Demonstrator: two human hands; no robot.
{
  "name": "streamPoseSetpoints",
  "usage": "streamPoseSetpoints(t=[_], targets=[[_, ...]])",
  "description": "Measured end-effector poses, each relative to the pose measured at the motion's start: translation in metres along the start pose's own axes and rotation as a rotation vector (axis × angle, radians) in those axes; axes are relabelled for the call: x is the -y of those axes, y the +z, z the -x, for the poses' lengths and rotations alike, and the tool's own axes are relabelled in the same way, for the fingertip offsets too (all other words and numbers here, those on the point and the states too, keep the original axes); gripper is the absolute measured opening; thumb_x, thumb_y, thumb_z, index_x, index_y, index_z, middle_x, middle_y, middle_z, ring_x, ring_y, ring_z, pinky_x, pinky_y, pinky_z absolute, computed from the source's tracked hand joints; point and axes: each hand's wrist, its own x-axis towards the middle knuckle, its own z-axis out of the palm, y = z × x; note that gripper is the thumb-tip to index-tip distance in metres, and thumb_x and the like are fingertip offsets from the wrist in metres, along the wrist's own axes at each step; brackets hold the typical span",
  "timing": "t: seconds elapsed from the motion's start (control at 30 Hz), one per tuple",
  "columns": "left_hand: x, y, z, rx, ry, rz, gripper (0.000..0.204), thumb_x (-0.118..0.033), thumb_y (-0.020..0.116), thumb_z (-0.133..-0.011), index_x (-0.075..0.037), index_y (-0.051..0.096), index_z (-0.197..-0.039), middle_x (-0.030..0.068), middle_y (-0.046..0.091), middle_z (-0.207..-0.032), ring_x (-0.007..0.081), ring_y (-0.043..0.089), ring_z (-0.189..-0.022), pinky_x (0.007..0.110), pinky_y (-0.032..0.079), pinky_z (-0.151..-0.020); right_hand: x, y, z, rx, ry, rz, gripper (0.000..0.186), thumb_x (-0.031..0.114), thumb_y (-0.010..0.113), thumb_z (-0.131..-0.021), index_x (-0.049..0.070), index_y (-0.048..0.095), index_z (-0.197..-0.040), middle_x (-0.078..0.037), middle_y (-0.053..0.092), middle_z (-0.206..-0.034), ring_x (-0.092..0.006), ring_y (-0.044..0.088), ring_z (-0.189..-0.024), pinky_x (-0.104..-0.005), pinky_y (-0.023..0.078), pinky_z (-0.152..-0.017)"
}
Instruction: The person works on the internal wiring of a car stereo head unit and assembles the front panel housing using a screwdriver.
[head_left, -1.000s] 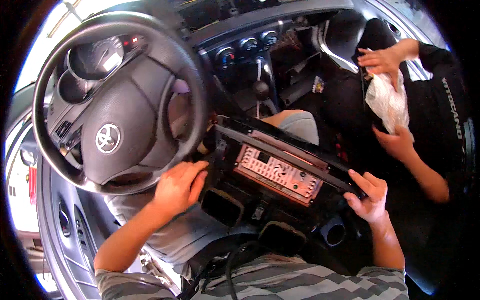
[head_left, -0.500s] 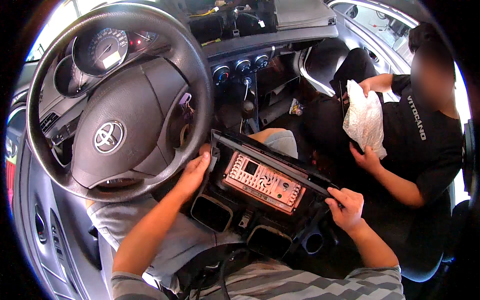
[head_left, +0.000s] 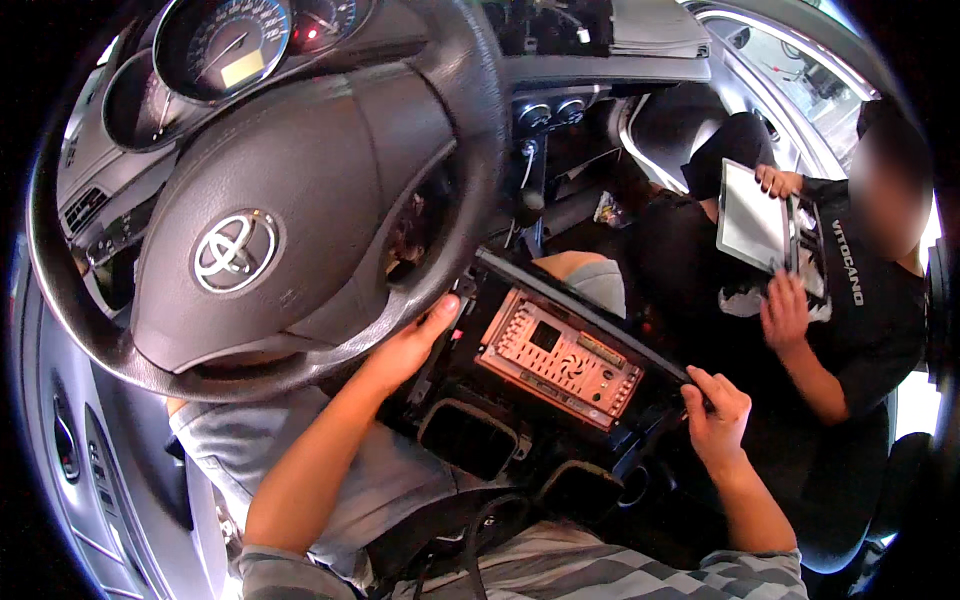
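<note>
Head view: starts at far left with a grey door panel (head_left: 90,475), then shows a steering wheel (head_left: 290,190) across the upper left, with lit dials (head_left: 225,45) behind the rim. Under the wheel, has the left hand (head_left: 415,345) grasping the left end of a black frame (head_left: 525,415), thumb in sight, fingers mostly hidden. At lower centre, over the lap (head_left: 310,450), slopes down to the right; cannot tell about contact with the legs. Carries a copper-coloured unit (head_left: 560,360) in the middle and square ducts (head_left: 470,440) below. Seems gripped by both ends to share the weight and keep the vented face upward, uncovered. Nearer upper centre, shows a gear lever (head_left: 531,195), apart from the frame. Right of centre, has the right hand (head_left: 718,405) clasping the upper right corner, fingers curled, probably to steady the tilt. At far right, includes a co-worker (head_left: 870,330) in black, one hand on the upper edge of a pale-faced panel (head_left: 752,215), tilted perhaps for an easy look; the other blurred below, cannot tell whether touching.
</note>
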Motion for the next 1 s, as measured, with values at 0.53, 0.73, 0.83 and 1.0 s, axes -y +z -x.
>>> streamPoseSetpoints(t=[0.53, 0.73, 0.83, 1.0], targets=[[0.012, 0.006, -0.008, 0.016, -0.021, 0.112, 0.057, -0.042, 0.058, -0.096, -0.003, 0.051, -0.137, 0.0053, 0.057, -0.130, 0.0162, 0.051, -0.119, 0.030, 0.036, -0.103, -0.005, 0.003, -0.006, -0.032, -0.114, 0.047, 0.019, 0.006, 0.072, -0.083, -0.001, 0.069, -0.100, -0.011, 0.054, -0.062, -0.0216, 0.049, -0.049, -0.0318, 0.038, -0.047], [-0.010, 0.020, 0.000, -0.082, -0.049, 0.201, 0.050, -0.034, 0.060, -0.097, -0.001, 0.054, -0.133, 0.0080, 0.059, -0.129, 0.0168, 0.051, -0.121, 0.030, 0.034, -0.106, -0.005, -0.005, -0.003, -0.050, -0.063, -0.088, 0.020, 0.006, 0.073, -0.081, -0.001, 0.069, -0.099, -0.011, 0.054, -0.062, -0.0207, 0.049, -0.049, -0.0307, 0.038, -0.048], [0.011, 0.011, -0.007, -0.052, -0.128, 0.387, 0.052, -0.033, 0.064, -0.094, -0.002, 0.053, -0.135, 0.0065, 0.057, -0.132, 0.0158, 0.050, -0.122, 0.029, 0.034, -0.106, -0.006, -0.010, -0.001, -0.003, -0.067, -0.117, 0.020, 0.006, 0.073, -0.081, -0.002, 0.068, -0.099, -0.010, 0.055, -0.063, -0.0207, 0.051, -0.051, -0.0289, 0.039, -0.050], [0.019, 0.011, -0.009, -0.074, -0.123, 0.445, 0.059, -0.034, 0.068, -0.092, 0.000, 0.051, -0.137, 0.0067, 0.057, -0.132, 0.0155, 0.049, -0.122, 0.028, 0.034, -0.106, -0.009, 0.004, -0.003, -0.007, -0.013, -0.136, 0.023, 0.007, 0.072, -0.082, -0.002, 0.068, -0.102, -0.011, 0.056, -0.064, -0.0207, 0.052, -0.052, -0.0292, 0.040, -0.050]])
